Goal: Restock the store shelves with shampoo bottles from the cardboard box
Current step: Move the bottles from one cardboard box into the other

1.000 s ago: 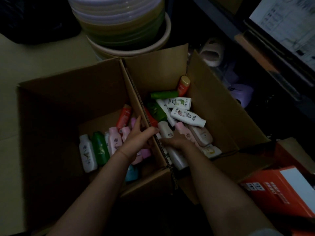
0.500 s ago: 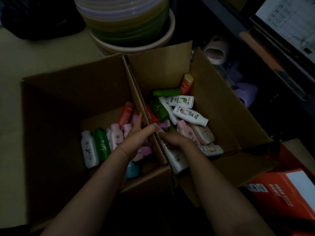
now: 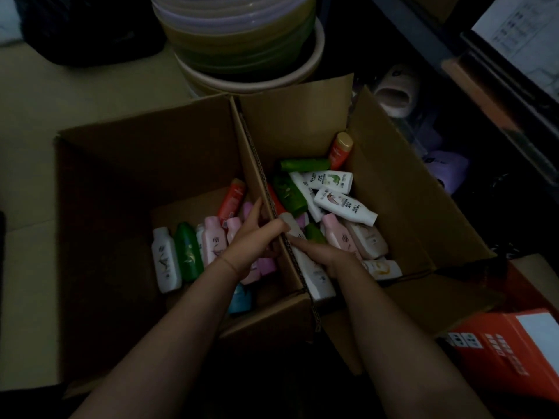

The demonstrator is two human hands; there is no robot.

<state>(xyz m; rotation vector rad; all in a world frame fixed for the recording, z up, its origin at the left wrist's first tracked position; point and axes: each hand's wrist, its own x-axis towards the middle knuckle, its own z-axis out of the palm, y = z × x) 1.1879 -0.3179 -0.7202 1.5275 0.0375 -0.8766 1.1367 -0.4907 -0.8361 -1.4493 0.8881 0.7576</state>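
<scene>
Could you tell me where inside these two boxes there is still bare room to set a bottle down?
The left box has a bare floor strip behind the white bottle and green bottle, bordered by the far wall. The right box is crowded with piled bottles. Both hands fill the middle by the divider.

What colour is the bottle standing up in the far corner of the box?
Orange-red bottle with a gold cap, seen from the head camera.

Both forearms reach forward and down. Left hand point(image 3: 248, 240) fingers extended, thumb out; right hand point(image 3: 323, 254) fingers curled, knuckles up.
</scene>
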